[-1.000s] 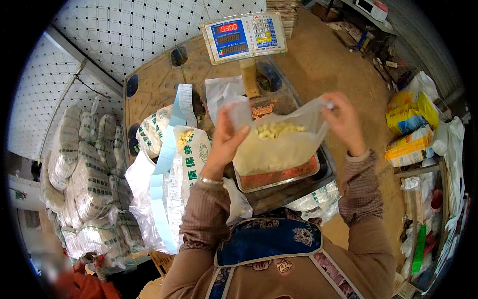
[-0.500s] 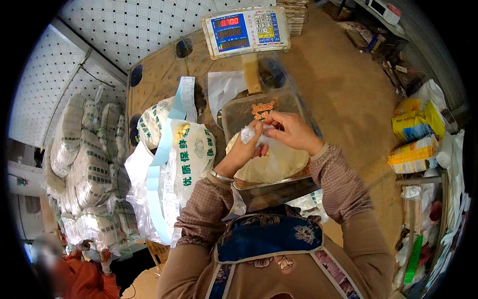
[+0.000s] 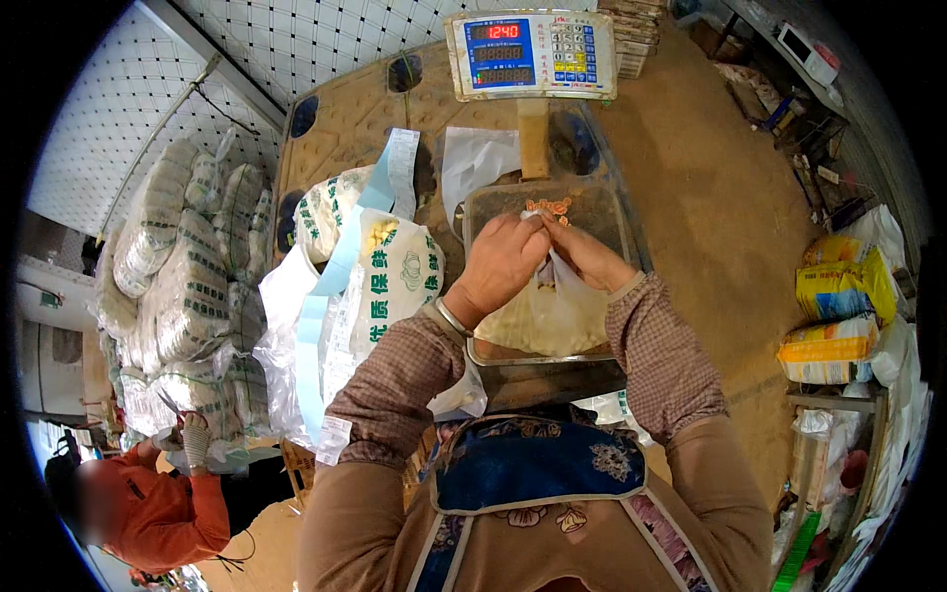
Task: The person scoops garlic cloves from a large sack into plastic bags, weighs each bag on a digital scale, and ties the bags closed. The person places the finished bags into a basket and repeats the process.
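My left hand point(image 3: 498, 259) and right hand point(image 3: 582, 255) meet over the weighing scale's pan point(image 3: 613, 204), both pinched closed on the gathered neck of a translucent plastic bag point(image 3: 538, 321). The bag holds pale pieces like peeled cloves and rests on the pan. Behind them stands the scale's display point(image 3: 531, 54), lit red. To my left lie printed white bags point(image 3: 393, 291), one showing yellowish pieces, with a light blue strip of labels point(image 3: 326, 350) across them. A loose white plastic sheet point(image 3: 472, 148) lies beside the pan.
The scale stands on a worn plastic pallet point(image 3: 345, 109). Stacked white sacks point(image 3: 178, 276) are at the left. A co-worker in orange point(image 3: 178, 513) holds scissors at lower left. Yellow packages point(image 3: 838, 286) sit on a rack at the right; brown floor point(image 3: 710, 217) runs between.
The bag's opening, spread between my hands a second ago, has been gathered into a twisted neck. The bag sits lower on the pan, and the red display figure has changed.
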The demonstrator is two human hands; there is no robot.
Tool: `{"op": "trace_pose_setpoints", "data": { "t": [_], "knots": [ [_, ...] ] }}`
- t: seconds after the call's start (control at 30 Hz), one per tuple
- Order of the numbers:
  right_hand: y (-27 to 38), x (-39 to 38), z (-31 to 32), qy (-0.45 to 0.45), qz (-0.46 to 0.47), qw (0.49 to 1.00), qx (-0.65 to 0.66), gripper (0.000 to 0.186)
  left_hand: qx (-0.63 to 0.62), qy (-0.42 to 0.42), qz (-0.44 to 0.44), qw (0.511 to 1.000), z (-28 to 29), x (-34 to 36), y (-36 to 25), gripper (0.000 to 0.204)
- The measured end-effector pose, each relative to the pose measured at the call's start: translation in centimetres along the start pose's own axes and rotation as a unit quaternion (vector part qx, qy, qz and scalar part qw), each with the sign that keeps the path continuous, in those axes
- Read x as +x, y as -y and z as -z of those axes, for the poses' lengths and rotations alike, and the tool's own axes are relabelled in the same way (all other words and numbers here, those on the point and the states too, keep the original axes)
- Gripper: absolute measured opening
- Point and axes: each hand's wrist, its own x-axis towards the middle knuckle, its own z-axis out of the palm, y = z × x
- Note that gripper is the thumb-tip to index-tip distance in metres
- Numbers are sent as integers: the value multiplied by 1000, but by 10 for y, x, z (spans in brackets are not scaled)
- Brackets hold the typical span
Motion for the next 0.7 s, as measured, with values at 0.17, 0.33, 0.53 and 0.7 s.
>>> {"op": "trace_pose_setpoints", "data": {
  "t": [0.17,0.33,0.53,0.7],
  "knots": [
    [27,-1,-16,-31,30,997,-61,19,84,6,41,996,12,-3,-5,10],
    [29,-12,-27,-150,110,964,-188,20,58,121,97,986,21,-15,-23,12],
    [-67,-10,49,-241,-113,936,-229,15,-188,300,228,907,10,-116,-50,15],
    [-1,1,3,-176,-6,983,55,15,-400,127,175,891,12,-52,-39,19]
  ]
}}
